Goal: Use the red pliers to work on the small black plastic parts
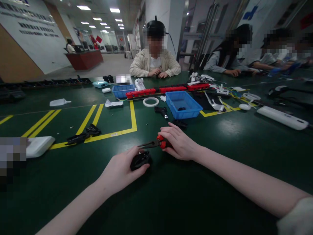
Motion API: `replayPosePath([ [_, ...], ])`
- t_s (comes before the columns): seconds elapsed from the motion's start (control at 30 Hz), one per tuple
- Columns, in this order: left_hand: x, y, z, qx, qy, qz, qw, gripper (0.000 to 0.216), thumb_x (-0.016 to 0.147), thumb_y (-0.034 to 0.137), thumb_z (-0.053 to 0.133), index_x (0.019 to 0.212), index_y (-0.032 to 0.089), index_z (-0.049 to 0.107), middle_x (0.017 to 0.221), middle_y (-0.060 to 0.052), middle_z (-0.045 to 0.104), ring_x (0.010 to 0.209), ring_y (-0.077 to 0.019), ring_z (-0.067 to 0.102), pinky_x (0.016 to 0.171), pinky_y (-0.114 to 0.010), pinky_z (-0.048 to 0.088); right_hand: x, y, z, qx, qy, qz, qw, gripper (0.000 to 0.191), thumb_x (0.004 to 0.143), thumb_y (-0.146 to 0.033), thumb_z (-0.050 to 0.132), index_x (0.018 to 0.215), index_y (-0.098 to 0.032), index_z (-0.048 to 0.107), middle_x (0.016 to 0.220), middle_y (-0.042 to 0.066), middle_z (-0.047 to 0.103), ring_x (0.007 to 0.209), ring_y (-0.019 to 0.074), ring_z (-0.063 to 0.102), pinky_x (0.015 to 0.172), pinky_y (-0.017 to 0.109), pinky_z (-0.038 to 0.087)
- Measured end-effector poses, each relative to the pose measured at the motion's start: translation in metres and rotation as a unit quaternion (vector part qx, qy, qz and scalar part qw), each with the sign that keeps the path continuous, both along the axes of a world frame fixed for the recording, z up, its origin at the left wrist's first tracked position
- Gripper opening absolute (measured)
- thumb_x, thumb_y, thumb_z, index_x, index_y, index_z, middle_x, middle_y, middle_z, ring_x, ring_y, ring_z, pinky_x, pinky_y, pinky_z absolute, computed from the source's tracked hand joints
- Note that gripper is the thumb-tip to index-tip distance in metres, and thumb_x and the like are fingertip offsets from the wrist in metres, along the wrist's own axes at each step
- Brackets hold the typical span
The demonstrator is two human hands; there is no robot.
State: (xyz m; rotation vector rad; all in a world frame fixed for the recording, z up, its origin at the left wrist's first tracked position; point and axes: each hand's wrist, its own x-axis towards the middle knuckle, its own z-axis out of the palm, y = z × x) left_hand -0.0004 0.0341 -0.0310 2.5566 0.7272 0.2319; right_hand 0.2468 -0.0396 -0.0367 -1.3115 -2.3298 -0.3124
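Note:
My right hand [176, 141] is closed around the red-handled needle-nose pliers [153, 144]. Their long dark jaws point left, toward my left hand [127, 168]. That hand is curled around a small glossy black plastic part [141, 160], with the thumb along its near side. The tips of the jaws reach the top of the black part near my left fingers; whether they grip anything there I cannot tell. Just beyond my right hand lie a black piece [179, 123] and a black tool-like object with a metal tip [161, 112].
Ahead stands a blue bin [184, 105] with a dark item inside, beside a white ring [151, 101]. A red strip [168, 89] runs behind them. Black parts [83, 134] lie left, a white power strip [282, 117] right. A co-worker [155, 60] sits opposite.

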Motion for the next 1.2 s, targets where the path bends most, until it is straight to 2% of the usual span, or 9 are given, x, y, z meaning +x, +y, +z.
replayPosePath([
  [0.1, 0.012, 0.008, 0.001, 0.016, 0.007, -0.022, 1.0, 0.036, 0.084, 0.046, 0.052, 0.109, 0.02, 0.056, 0.099, -0.005, 0.068, 0.08, -0.0208, 0.066, 0.067, -0.032, 0.052, 0.004, 0.004, 0.002, 0.001, 0.031, 0.019, 0.999, 0.041, 0.087, -0.035, 0.05, 0.117, -0.008, 0.046, 0.107, 0.017, 0.061, 0.099, 0.0242, 0.057, 0.085, 0.041, 0.05],
  [0.27, 0.033, 0.02, 0.002, 0.037, 0.036, -0.052, 0.997, 0.027, 0.083, 0.041, 0.051, 0.095, 0.019, 0.059, 0.084, -0.003, 0.067, 0.07, -0.0195, 0.063, 0.062, -0.03, 0.048, 0.018, 0.001, 0.002, 0.045, 0.04, 0.004, 0.998, 0.049, 0.082, -0.047, 0.059, 0.112, -0.009, 0.049, 0.096, 0.015, 0.062, 0.087, 0.0229, 0.059, 0.072, 0.036, 0.052],
  [0.43, 0.034, 0.025, 0.0, 0.029, 0.014, -0.074, 0.997, 0.028, 0.082, 0.047, 0.054, 0.093, 0.021, 0.057, 0.08, 0.0, 0.066, 0.064, -0.0173, 0.059, 0.059, -0.028, 0.043, 0.028, 0.0, 0.0, 0.018, 0.06, -0.04, 0.997, 0.045, 0.083, -0.047, 0.058, 0.111, -0.013, 0.049, 0.098, 0.013, 0.062, 0.088, 0.0222, 0.059, 0.074, 0.036, 0.051],
  [0.63, 0.026, 0.03, -0.006, 0.01, -0.034, -0.042, 0.998, 0.034, 0.084, 0.055, 0.055, 0.098, 0.023, 0.055, 0.083, 0.002, 0.065, 0.065, -0.0155, 0.059, 0.056, -0.025, 0.041, 0.03, 0.004, -0.005, -0.038, 0.024, -0.093, 0.995, 0.044, 0.088, -0.046, 0.052, 0.119, -0.016, 0.046, 0.115, 0.015, 0.058, 0.109, 0.0267, 0.053, 0.09, 0.044, 0.045],
  [0.7, 0.026, 0.031, -0.006, 0.008, -0.047, -0.039, 0.998, 0.035, 0.084, 0.055, 0.056, 0.098, 0.023, 0.054, 0.082, 0.002, 0.064, 0.064, -0.0146, 0.058, 0.055, -0.024, 0.04, 0.029, 0.003, -0.005, -0.064, 0.027, -0.097, 0.993, 0.042, 0.088, -0.046, 0.05, 0.119, -0.017, 0.047, 0.115, 0.015, 0.057, 0.107, 0.0262, 0.054, 0.086, 0.042, 0.047],
  [0.87, 0.027, 0.031, -0.007, 0.029, -0.077, -0.063, 0.995, 0.033, 0.085, 0.052, 0.058, 0.097, 0.022, 0.054, 0.081, 0.003, 0.063, 0.062, -0.0129, 0.058, 0.054, -0.024, 0.039, 0.024, -0.003, 0.0, -0.099, 0.058, -0.073, 0.991, 0.039, 0.086, -0.048, 0.054, 0.109, -0.017, 0.051, 0.098, 0.011, 0.061, 0.087, 0.021, 0.058, 0.071, 0.034, 0.05],
  [1.07, 0.027, 0.03, -0.007, 0.036, -0.086, -0.076, 0.993, 0.031, 0.086, 0.049, 0.057, 0.1, 0.021, 0.054, 0.084, 0.002, 0.064, 0.067, -0.0128, 0.06, 0.058, -0.025, 0.041, 0.02, -0.005, 0.0, -0.086, 0.045, -0.052, 0.994, 0.041, 0.084, -0.047, 0.057, 0.108, -0.015, 0.053, 0.095, 0.011, 0.063, 0.085, 0.0204, 0.059, 0.07, 0.033, 0.05],
  [1.2, 0.027, 0.029, -0.007, 0.043, -0.088, -0.082, 0.992, 0.03, 0.086, 0.048, 0.058, 0.099, 0.021, 0.054, 0.084, 0.002, 0.064, 0.067, -0.0128, 0.06, 0.058, -0.025, 0.04, 0.019, -0.007, -0.002, -0.104, 0.042, -0.054, 0.992, 0.043, 0.083, -0.051, 0.057, 0.105, -0.014, 0.053, 0.094, 0.011, 0.062, 0.084, 0.021, 0.058, 0.07, 0.035, 0.049],
])
